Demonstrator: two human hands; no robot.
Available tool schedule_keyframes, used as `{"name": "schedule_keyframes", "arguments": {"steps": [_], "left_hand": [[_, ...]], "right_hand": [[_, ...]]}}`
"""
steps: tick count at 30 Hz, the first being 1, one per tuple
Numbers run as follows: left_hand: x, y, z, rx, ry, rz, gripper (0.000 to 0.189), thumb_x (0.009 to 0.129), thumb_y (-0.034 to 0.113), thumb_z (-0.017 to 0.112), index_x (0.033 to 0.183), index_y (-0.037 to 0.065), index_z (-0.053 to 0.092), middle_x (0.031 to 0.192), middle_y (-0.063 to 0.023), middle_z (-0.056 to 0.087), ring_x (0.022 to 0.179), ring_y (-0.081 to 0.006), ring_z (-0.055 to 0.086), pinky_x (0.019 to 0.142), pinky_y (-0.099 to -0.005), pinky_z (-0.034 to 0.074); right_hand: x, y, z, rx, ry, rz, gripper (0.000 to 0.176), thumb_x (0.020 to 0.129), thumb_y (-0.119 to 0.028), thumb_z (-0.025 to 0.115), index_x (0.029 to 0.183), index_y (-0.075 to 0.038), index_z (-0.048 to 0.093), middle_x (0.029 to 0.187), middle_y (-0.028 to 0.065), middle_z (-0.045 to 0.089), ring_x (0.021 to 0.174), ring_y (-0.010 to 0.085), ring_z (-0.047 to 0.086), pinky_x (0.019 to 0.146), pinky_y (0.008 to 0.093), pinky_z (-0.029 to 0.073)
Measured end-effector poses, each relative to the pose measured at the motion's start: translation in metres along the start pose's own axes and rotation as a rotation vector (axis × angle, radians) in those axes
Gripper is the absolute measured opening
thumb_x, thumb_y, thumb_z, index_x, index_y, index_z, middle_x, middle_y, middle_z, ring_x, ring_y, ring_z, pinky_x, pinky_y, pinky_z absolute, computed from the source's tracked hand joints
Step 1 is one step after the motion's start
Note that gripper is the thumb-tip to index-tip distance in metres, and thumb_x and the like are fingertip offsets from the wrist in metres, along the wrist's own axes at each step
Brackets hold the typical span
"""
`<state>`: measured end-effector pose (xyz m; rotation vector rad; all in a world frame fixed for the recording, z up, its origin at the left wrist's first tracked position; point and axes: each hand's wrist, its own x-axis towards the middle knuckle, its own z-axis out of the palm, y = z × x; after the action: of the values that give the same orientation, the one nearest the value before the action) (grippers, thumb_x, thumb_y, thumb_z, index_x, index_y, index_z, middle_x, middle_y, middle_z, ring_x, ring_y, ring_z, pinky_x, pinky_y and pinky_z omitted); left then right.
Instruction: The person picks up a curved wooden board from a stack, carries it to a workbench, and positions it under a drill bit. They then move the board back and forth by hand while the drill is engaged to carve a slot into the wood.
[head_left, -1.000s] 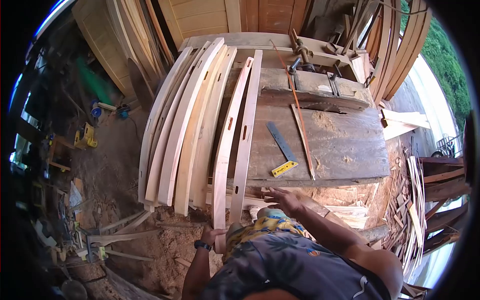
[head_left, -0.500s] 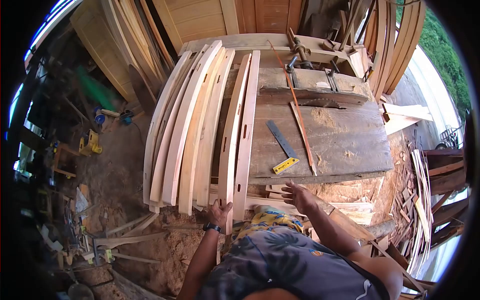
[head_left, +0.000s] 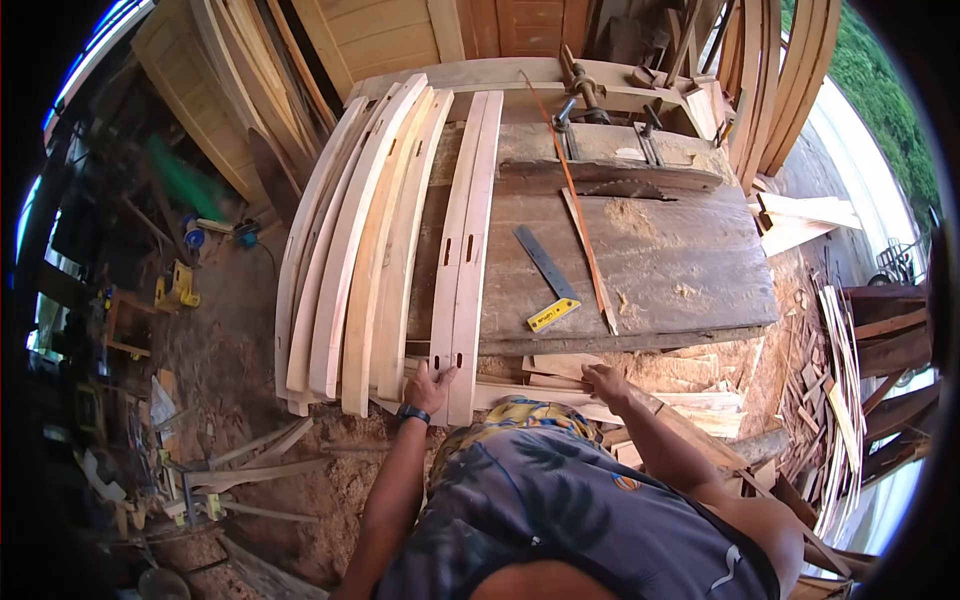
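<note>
"While two slotted boards (head_left: 467, 300) are lying side by side on the saw table (head_left: 690, 260), the left hand (head_left: 428, 386) is grasping the left board's near end."

"Why there?"

"Perhaps it's steadying that overhanging end! The right hand (head_left: 607, 386) is hanging empty, loosely curled, near the table's front edge."

L hand (head_left: 430, 388) is out front, approx. ctr, back of it up, thumb (head_left: 449, 374) splayed R, well off the fingers (head_left: 421, 373); can't tell how tight they curl. L wrist (head_left: 408, 424) looks abt straight, L forearm (head_left: 385, 495) rising from the bottom edge w/ a slight lean R. Over to R hand (head_left: 606, 385): also fwd, roughly level w/ L but well apart, fingers loose, unclenched, aimed L. R forearm (head_left: 658, 432) slants up & inward from R shoulder (head_left: 755, 520), arm reaching fwd.
</note>
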<state>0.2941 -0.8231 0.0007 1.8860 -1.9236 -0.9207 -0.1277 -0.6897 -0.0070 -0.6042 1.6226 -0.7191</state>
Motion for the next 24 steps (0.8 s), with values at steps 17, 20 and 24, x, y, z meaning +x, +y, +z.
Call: {"name": "schedule_keyframes", "arguments": {"steps": [17, 20, 24], "left_hand": [[-0.023, 0.014, -0.068, 0.608, 0.196, 0.129, 0.089, 0.078, 0.016, 0.083, 0.157, 0.003, 0.043, 0.165, -0.021, 0.038, 0.154, -0.0418, 0.034, 0.128, -0.0541, 0.028], [-0.011, -0.009, -0.048, 0.664, 0.168, 0.137, 0.099, 0.078, 0.007, 0.077, 0.165, 0.003, 0.03, 0.172, -0.0207, 0.029, 0.161, -0.0415, 0.023, 0.132, -0.0527, 0.02], [-0.015, -0.002, -0.066, 0.682, 0.111, 0.178, 0.095, 0.085, -0.001, 0.067, 0.169, 0.005, 0.024, 0.177, -0.02, 0.02, 0.164, -0.039, 0.018, 0.13, -0.0516, 0.028]], "right_hand": [[-0.102, 0.264, -0.049, 0.015, 0.282, 0.583, 0.052, 0.1, -0.048, 0.071, 0.122, -0.002, 0.073, 0.11, 0.0135, 0.077, 0.082, 0.0263, 0.077, 0.066, 0.04, 0.061], [-0.112, 0.264, -0.038, 0.046, 0.326, 0.449, 0.051, 0.101, -0.046, 0.07, 0.123, -0.001, 0.073, 0.11, 0.0144, 0.077, 0.086, 0.0259, 0.076, 0.067, 0.0394, 0.061], [-0.147, 0.228, -0.019, 0.058, 0.314, 0.432, 0.05, 0.105, -0.044, 0.065, 0.133, -0.002, 0.068, 0.12, 0.0128, 0.076, 0.091, 0.024, 0.074, 0.072, 0.0376, 0.06]]}}
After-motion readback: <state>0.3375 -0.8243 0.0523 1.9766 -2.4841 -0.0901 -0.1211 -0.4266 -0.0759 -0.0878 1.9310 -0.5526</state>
